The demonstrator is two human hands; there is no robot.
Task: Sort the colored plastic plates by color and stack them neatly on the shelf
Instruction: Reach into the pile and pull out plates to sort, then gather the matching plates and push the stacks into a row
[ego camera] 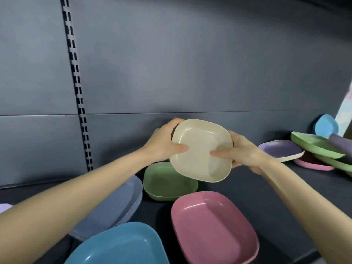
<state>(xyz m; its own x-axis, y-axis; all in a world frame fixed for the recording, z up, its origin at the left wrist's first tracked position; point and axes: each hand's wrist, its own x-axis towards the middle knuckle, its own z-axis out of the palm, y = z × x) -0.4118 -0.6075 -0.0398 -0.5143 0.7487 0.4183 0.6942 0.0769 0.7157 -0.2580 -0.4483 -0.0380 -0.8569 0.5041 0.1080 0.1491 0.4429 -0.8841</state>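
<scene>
Worn on the head, wide-angle, looking forward and slightly down, close onto the dark shelf (255,191) and its grey back panel (190,63).

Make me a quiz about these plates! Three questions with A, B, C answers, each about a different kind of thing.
1. Where on the shelf is the messy pile of plates?
A. at the far left
B. at the far right
C. at the front, in the middle

2. What colour is the held plate?
A. cream
B. red
C. black

3. How is that plate held?
A. by one hand alone
B. by two hands
C. by nobody; it lies flat on the shelf

Answers:
1 B: tilted green, purple and light blue plates overlap at the right end.
2 A: it is a pale cream all over.
3 B: the left hand and the right hand grip its opposite edges, with the thumbs on its inside.
</scene>
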